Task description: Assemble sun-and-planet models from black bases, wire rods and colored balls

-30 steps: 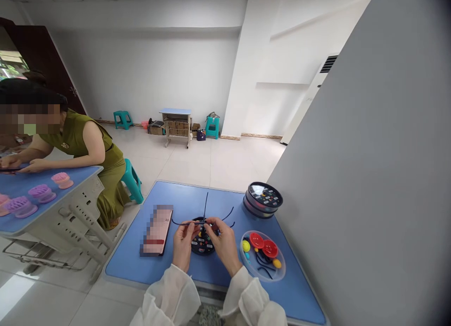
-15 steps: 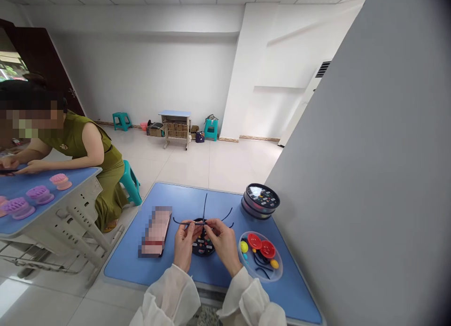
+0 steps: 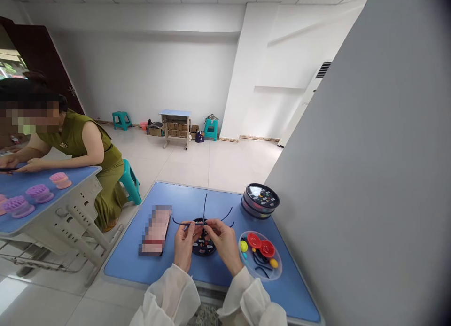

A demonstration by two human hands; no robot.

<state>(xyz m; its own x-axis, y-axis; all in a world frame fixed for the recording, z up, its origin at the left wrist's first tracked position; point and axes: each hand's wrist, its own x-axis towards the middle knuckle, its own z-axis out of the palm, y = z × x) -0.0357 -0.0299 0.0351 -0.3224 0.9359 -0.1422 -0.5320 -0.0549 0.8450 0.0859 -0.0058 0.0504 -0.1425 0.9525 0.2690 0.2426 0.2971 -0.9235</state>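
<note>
Between my two hands is a black piece with several thin, curved black prongs [image 3: 205, 206] that spread up and outward. My left hand [image 3: 185, 244] pinches it from the left, thumb and fingers pressed together. From the right, my right hand [image 3: 222, 241] pinches the same piece close to its middle. Below and partly behind my fingers, a round black case [image 3: 203, 247] with small coloured items lies on the blue table [image 3: 169, 265]. To the right, a clear round tray [image 3: 261, 272] holds red cups [image 3: 254, 240], yellow and blue pieces and black curved strips.
A stack of round black cases [image 3: 260, 201] stands at the table's back right, near a grey partition [image 3: 359, 199]. A pink flat object [image 3: 157, 232] lies at the left. A seated person [image 3: 93, 143] is at another table [image 3: 79, 180] with purple and pink pieces.
</note>
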